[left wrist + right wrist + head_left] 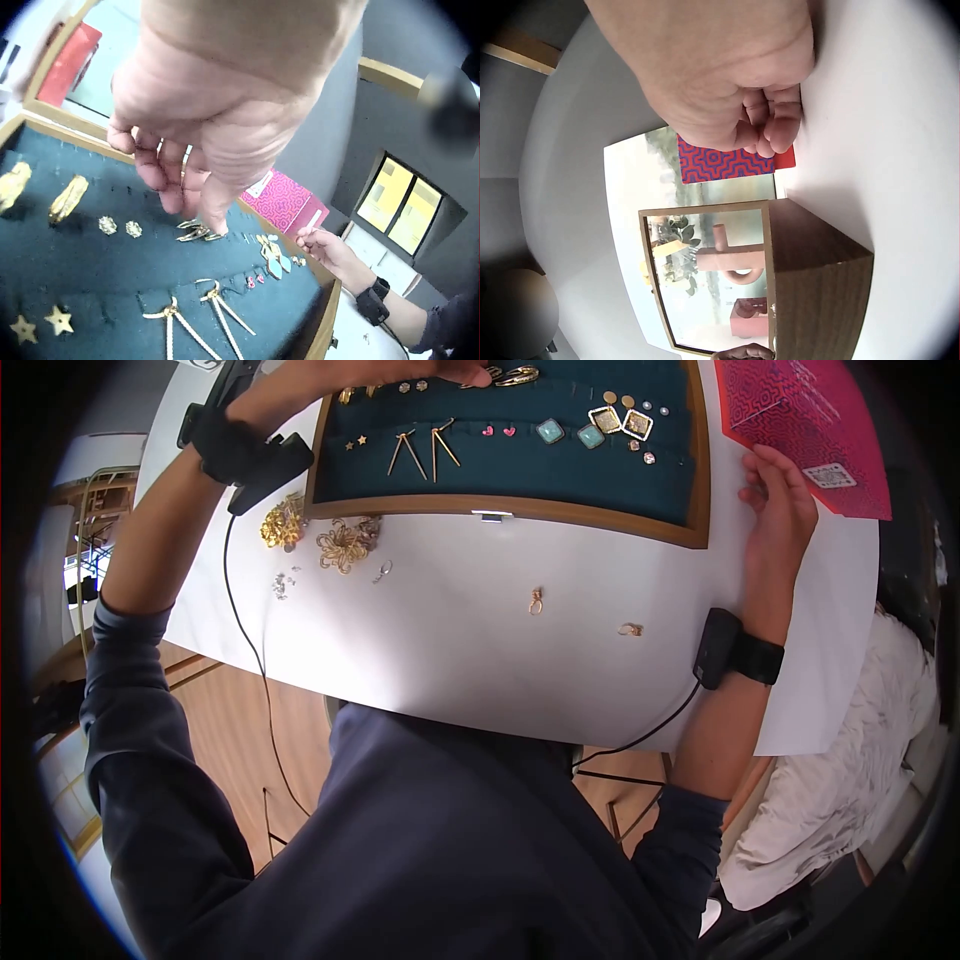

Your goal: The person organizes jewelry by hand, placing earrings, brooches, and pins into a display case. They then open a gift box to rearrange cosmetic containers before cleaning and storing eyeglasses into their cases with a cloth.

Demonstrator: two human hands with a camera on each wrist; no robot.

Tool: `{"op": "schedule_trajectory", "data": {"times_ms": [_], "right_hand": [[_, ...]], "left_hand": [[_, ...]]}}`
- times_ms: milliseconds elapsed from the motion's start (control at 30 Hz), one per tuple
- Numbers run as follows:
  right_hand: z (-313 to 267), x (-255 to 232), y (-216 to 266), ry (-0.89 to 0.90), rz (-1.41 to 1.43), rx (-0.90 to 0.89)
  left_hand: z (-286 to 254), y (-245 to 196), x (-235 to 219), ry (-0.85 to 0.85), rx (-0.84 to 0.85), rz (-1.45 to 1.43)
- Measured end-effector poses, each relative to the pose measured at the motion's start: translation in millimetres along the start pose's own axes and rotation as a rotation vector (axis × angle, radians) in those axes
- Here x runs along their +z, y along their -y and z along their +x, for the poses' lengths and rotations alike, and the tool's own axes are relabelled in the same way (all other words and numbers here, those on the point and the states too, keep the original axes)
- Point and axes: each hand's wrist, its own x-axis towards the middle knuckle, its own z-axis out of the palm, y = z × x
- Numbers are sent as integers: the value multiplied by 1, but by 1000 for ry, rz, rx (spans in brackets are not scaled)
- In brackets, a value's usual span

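My left hand (pixel 440 372) is over the back of a wooden jewellery case (pixel 440 512) lined in dark green. In the left wrist view its thumb and fingers close down on a gold earring (pixel 196 232) in the lining; fingertips hide part of it. Another gold earring (pixel 518 376) lies beside the fingertips. My right hand (pixel 780 495) rests on the white table at the case's right side, fingers loosely curled and holding nothing, next to a red patterned packet (pixel 800 430).
The case holds star studs, bar earrings (pixel 442 448), pink studs and turquoise earrings (pixel 592 436). On the table in front lie gold-coloured jewellery (pixel 343 547), small silver pieces (pixel 281 584) and two gold earrings, one nearer (pixel 536 601). The mirrored lid (pixel 705 281) stands raised.
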Motion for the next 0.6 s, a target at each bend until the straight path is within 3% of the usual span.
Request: {"op": "schedule_trajectory", "data": {"times_ms": [133, 233, 333, 433, 600], "right_hand": [[1, -3, -1, 19, -12, -18], [-2, 0, 3, 11, -19, -17], [-2, 0, 3, 6, -17, -16], [3, -4, -1, 10, -6, 6], [3, -4, -2, 2, -18, -1]], "left_hand": [[4, 16, 6, -2, 78, 43], [-2, 17, 14, -166, -112, -184], [-3, 19, 7, -165, -267, -321], [-4, 47, 5, -152, -79, -468], [-14, 38, -1, -148, -153, -440]]}}
